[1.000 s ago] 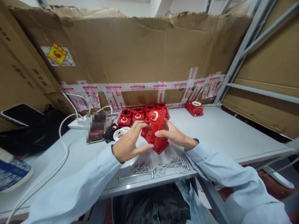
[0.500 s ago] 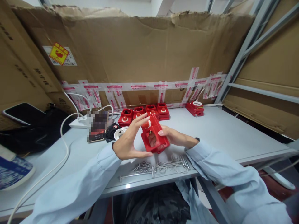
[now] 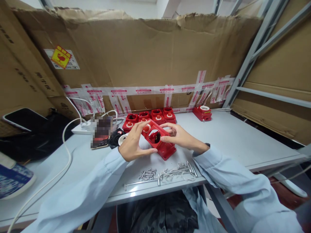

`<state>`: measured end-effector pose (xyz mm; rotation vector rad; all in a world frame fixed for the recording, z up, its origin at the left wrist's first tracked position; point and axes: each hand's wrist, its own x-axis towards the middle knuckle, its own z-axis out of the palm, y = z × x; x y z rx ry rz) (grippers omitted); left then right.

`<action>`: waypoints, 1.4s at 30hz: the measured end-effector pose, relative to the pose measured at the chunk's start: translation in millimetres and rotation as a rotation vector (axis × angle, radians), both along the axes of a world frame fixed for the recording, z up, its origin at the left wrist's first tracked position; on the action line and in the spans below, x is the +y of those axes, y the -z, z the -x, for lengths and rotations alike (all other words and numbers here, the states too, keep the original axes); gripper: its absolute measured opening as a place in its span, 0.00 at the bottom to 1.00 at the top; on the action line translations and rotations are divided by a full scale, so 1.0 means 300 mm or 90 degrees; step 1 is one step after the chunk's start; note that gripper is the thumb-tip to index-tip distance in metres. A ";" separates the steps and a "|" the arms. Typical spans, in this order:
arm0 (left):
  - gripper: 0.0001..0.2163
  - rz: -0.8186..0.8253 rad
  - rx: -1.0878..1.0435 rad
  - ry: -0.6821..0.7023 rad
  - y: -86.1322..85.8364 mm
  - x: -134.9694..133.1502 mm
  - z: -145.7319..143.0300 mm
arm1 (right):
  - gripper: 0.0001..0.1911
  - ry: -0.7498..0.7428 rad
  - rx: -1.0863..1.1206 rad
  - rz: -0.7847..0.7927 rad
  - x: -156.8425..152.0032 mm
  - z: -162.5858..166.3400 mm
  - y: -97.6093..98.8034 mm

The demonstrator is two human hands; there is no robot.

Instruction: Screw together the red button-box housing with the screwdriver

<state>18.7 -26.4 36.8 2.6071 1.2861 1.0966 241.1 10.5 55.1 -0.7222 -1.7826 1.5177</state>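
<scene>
Red plastic switch housing (image 3: 159,139) is grasped by both hands just above the grey surface (image 3: 233,136): left hand (image 3: 133,145) clenched on its near edge, right hand (image 3: 178,136) pinching the far side. Keeping thumbs braced steadies it, clear of the loose metal screws (image 3: 167,171).

1. You've got a bright red housing (image 3: 159,140) in front of you, with a white ring round its red button.
2. Your sleeves (image 3: 233,181) are pale blue.
3. Silver-grey screws (image 3: 167,171) lie on a light grey table (image 3: 243,139).
4. The row of boxes (image 3: 150,117) behind is red too, with white rings.
5. The cardboard (image 3: 145,55) is plain brown, crossed by white tape (image 3: 143,91) with red print.
6. There's a yellow sticker (image 3: 61,56) with a red mark.
7. The cable (image 3: 65,145) is white.
</scene>
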 end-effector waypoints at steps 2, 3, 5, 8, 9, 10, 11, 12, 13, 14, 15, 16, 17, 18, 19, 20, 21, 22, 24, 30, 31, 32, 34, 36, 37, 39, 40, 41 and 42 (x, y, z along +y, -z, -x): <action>0.43 0.018 0.016 0.024 -0.001 0.001 0.006 | 0.18 0.048 0.040 0.007 0.014 -0.005 -0.011; 0.43 0.027 0.022 0.039 -0.003 0.001 0.008 | 0.15 0.065 0.065 0.020 0.021 -0.008 -0.018; 0.40 0.052 0.020 0.069 -0.009 -0.004 0.010 | 0.11 0.059 0.087 0.053 0.031 -0.015 -0.029; 0.30 0.124 -0.012 0.104 -0.018 -0.015 0.001 | 0.11 -0.022 0.017 0.048 0.029 -0.021 -0.036; 0.26 0.160 -0.030 0.105 -0.019 -0.019 -0.004 | 0.12 -0.046 -0.019 0.027 0.027 -0.021 -0.035; 0.22 0.201 -0.052 0.104 -0.021 -0.022 -0.009 | 0.14 -0.057 -0.046 0.006 0.025 -0.019 -0.033; 0.19 0.243 -0.082 0.100 -0.022 -0.023 -0.013 | 0.17 -0.053 -0.058 -0.008 0.024 -0.017 -0.029; 0.18 0.282 -0.118 0.094 -0.023 -0.023 -0.016 | 0.19 -0.038 -0.057 -0.017 0.025 -0.015 -0.024; 0.18 0.314 -0.162 0.087 -0.024 -0.021 -0.017 | 0.21 -0.008 -0.047 -0.032 0.026 -0.013 -0.019; 0.18 0.339 -0.208 0.079 -0.025 -0.018 -0.017 | 0.23 0.036 -0.033 -0.060 0.029 -0.012 -0.014; 0.19 0.360 -0.255 0.066 -0.026 -0.014 -0.016 | 0.24 0.089 -0.022 -0.107 0.030 -0.012 -0.010; 0.20 0.376 -0.301 0.052 -0.027 -0.009 -0.014 | 0.26 0.145 -0.017 -0.170 0.029 -0.013 -0.007; 0.21 0.389 -0.347 0.039 -0.028 -0.004 -0.012 | 0.28 0.193 -0.021 -0.242 0.026 -0.014 -0.005; 0.22 0.403 -0.387 0.032 -0.028 0.000 -0.011 | 0.31 0.225 -0.033 -0.313 0.021 -0.016 -0.004; 0.23 0.415 -0.420 0.032 -0.026 0.004 -0.011 | 0.35 0.233 -0.055 -0.377 0.013 -0.016 -0.002; 0.24 0.427 -0.446 0.038 -0.024 0.006 -0.013 | 0.40 0.217 -0.086 -0.434 0.005 -0.016 0.000; 0.24 0.438 -0.463 0.049 -0.020 0.007 -0.017 | 0.45 0.185 -0.125 -0.484 -0.003 -0.014 0.002; 0.24 0.451 -0.471 0.062 -0.016 0.007 -0.022 | 0.51 0.150 -0.169 -0.526 -0.009 -0.011 0.004; 0.24 0.479 -0.474 0.088 -0.007 0.004 -0.032 | 0.59 0.096 -0.252 -0.577 -0.013 -0.002 0.005; 0.23 0.526 -0.462 0.160 0.022 -0.001 -0.048 | 0.55 0.018 -0.268 -0.628 0.010 -0.001 -0.018; 0.23 0.540 -0.469 0.167 0.030 0.000 -0.051 | 0.55 0.003 -0.267 -0.621 0.011 -0.007 -0.020; 0.23 0.558 -0.478 0.172 0.038 0.003 -0.054 | 0.55 -0.009 -0.273 -0.606 0.012 -0.013 -0.020; 0.24 0.604 -0.493 0.177 0.055 0.009 -0.063 | 0.55 -0.024 -0.290 -0.567 0.013 -0.025 -0.011; 0.24 0.643 -0.492 0.181 0.069 0.016 -0.073 | 0.53 -0.041 -0.302 -0.532 0.017 -0.035 0.005; 0.23 0.652 -0.480 0.180 0.074 0.020 -0.076 | 0.51 -0.053 -0.309 -0.520 0.021 -0.038 0.014; 0.22 0.655 -0.424 0.166 0.080 0.027 -0.080 | 0.46 -0.067 -0.332 -0.503 0.029 -0.045 0.029; 0.22 0.651 -0.390 0.152 0.082 0.030 -0.079 | 0.43 -0.067 -0.348 -0.497 0.032 -0.047 0.033; 0.22 0.645 -0.358 0.136 0.084 0.032 -0.078 | 0.42 -0.063 -0.363 -0.493 0.034 -0.050 0.035; 0.23 0.636 -0.333 0.119 0.085 0.033 -0.077 | 0.41 -0.056 -0.374 -0.487 0.033 -0.051 0.035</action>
